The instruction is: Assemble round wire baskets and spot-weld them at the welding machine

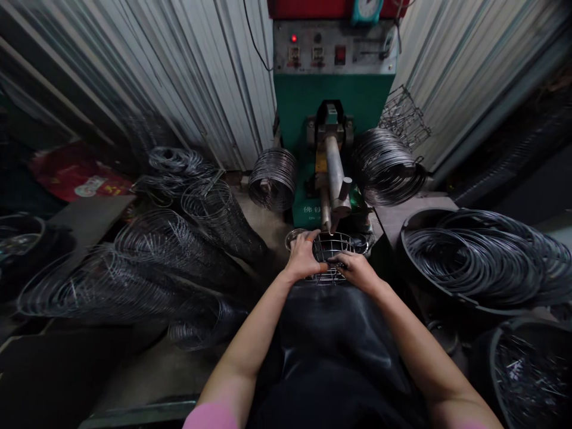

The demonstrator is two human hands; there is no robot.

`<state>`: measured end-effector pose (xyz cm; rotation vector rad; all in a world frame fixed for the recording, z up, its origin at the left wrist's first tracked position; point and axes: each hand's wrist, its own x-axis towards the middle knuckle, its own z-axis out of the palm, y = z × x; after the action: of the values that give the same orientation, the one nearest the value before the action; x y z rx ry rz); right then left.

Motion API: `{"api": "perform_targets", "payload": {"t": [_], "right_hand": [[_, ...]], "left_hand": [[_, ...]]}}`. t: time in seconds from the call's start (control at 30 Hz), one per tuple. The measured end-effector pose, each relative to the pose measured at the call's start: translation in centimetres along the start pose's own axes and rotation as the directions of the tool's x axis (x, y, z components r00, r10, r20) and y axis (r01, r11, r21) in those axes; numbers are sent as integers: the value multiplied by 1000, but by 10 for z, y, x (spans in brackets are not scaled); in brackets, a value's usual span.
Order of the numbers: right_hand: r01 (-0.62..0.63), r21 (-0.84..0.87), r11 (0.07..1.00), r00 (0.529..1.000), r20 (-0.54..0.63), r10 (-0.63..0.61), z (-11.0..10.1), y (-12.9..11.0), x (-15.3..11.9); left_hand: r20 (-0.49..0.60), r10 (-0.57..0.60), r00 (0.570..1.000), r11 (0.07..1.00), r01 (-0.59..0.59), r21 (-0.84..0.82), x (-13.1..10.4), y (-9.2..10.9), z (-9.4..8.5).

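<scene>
**Your two hands at the wire basket [344, 243], under the machine's tip [331, 230]**

In the head view, the basket sits just in front of the green machine [335, 89], above the top edge of your black apron [330, 339]. Your left hand [301, 259] grips its left side, fingers at the rim and thumb stretched across the wires. Your right hand [358, 271] curls its fingers together at the right side; you can't tell whether they pinch a wire or a small piece. The tip stands near the rim's far edge. A red light [294, 38] glows on the panel [335, 47]. Coils flank the machine, left [273, 179] and right [388, 167]. Wire rings [469, 256] fill a tub [403, 235] to your right.
</scene>
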<state>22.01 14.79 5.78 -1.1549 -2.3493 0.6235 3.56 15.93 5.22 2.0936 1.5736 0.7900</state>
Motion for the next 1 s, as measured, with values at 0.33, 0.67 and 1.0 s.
{"api": "perform_targets", "payload": {"t": [0.33,0.67,1.0], "right_hand": [[-23,-21,1000,996,-88,21,-2,10,12],[-192,300,934,849,-426,311,-1,4,13],[-298,955,5,564,171,808,34,32,-59]], "left_hand": [[-7,-61,998,998,61,9,23,-1,2],[-45,-130,990,991,130,-10,44,-5,4],[-60,-193,979,981,191,-27,63,-11,1]]}}
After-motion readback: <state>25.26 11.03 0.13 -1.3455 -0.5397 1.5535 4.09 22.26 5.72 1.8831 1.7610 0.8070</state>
